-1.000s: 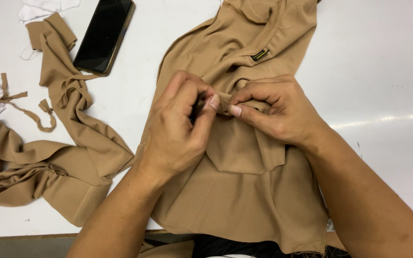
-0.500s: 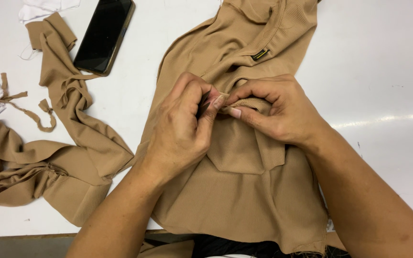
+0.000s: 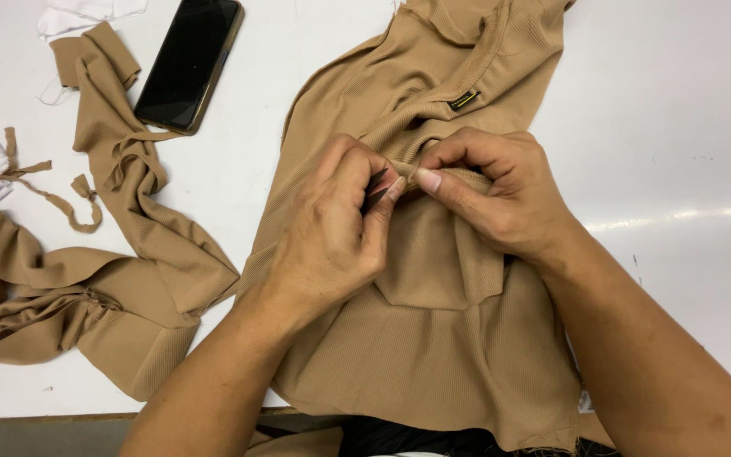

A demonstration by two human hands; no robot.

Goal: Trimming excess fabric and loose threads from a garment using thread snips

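A white surface [image 3: 687, 101] is seen filling the view. A streak of light is reflected near its right edge. A brown front edge is shown below.

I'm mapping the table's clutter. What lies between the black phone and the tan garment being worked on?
Head view: only bare white table lies between the phone and the tan garment.

Left hand [image 3: 332, 228] grips small dark snips [image 3: 376, 188] against the tan ribbed garment [image 3: 433, 338]; right hand [image 3: 492, 195] pinches the fabric fold just beside the blades.
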